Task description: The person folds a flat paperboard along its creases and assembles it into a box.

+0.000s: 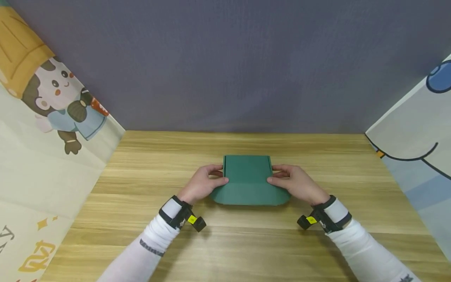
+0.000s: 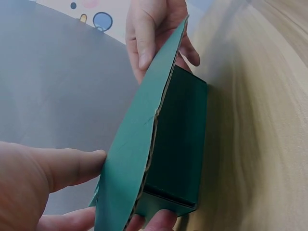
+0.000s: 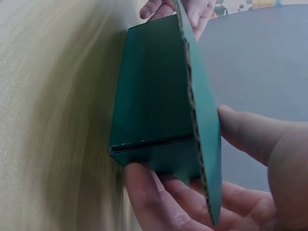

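A small green cardboard box (image 1: 248, 169) sits on the wooden table, its front flap (image 1: 251, 194) sticking out toward me past the front wall. My left hand (image 1: 202, 182) grips the box's left side, thumb on the lid's edge and fingers along the side wall. On the opposite side my right hand (image 1: 297, 182) holds it the same way. Both wrist views show the flap's corrugated edge standing away from the box's front wall (image 2: 180, 139). In the right wrist view, the right fingers lie against the box's end (image 3: 159, 159). The inside of the box is hidden.
The wooden table (image 1: 246, 250) spreads around the box. A grey-blue wall panel (image 1: 246, 66) rises behind it. Cartoon-printed sheets stand at the left (image 1: 38, 172) and right (image 1: 405, 141). Each wrist wears a strapped camera, such as the left wrist camera (image 1: 199, 223).
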A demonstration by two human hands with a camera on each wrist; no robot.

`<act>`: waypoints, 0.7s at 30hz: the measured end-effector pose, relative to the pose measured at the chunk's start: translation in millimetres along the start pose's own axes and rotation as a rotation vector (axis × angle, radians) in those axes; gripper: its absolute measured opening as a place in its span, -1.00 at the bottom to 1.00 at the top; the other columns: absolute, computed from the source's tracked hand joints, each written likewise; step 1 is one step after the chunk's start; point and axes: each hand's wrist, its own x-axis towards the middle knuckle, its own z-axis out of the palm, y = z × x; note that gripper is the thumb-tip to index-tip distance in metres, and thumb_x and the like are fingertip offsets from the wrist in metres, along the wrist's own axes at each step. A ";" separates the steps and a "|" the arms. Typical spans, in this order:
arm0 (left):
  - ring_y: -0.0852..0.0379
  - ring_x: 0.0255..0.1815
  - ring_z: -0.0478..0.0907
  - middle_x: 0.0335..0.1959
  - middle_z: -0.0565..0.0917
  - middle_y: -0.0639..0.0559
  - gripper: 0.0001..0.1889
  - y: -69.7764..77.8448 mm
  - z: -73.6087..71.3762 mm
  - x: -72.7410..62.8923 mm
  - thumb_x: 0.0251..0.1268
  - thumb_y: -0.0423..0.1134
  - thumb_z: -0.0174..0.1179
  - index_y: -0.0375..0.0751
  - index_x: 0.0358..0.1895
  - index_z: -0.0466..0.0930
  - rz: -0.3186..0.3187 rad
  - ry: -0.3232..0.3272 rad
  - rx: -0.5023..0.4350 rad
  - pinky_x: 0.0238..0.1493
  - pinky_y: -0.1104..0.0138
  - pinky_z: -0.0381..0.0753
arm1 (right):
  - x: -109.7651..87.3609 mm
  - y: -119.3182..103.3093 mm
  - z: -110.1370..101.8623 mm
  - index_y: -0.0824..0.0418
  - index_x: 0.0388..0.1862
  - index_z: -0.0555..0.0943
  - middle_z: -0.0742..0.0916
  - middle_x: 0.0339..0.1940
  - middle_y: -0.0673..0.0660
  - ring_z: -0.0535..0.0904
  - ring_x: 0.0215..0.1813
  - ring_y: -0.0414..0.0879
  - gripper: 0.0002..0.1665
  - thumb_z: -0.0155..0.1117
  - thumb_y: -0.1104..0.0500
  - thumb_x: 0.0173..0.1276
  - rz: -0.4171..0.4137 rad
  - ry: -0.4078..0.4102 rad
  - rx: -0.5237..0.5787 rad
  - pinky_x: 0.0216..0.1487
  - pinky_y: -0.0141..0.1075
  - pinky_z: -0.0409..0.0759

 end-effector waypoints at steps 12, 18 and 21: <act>0.00 0.24 0.48 0.14 0.58 0.02 -0.37 -5.5 5.6 -3.2 0.23 -0.07 0.32 -0.09 0.35 0.37 0.020 0.028 -0.019 0.20 0.13 0.53 | -0.7 5.9 7.8 0.16 0.40 0.35 0.62 0.17 0.23 0.53 0.23 0.12 -0.14 0.28 -0.26 0.26 -0.006 0.062 -0.019 0.07 -0.08 0.61; -0.04 0.26 0.48 0.15 0.56 0.00 -0.37 -6.0 7.7 -4.4 0.25 -0.07 0.30 -0.09 0.37 0.35 0.026 0.035 -0.029 0.20 0.13 0.54 | -0.7 5.3 10.5 0.16 0.38 0.38 0.64 0.14 0.21 0.53 0.22 0.12 -0.19 0.29 -0.22 0.28 -0.014 0.090 -0.026 0.05 -0.08 0.62; -0.04 0.24 0.50 0.15 0.56 -0.01 -0.38 -4.9 9.7 -4.7 0.26 -0.07 0.29 -0.09 0.37 0.35 0.025 0.048 -0.012 0.19 0.14 0.55 | -0.6 5.9 11.6 0.15 0.39 0.38 0.63 0.15 0.21 0.53 0.23 0.13 -0.20 0.29 -0.21 0.29 -0.016 0.093 -0.010 0.05 -0.08 0.62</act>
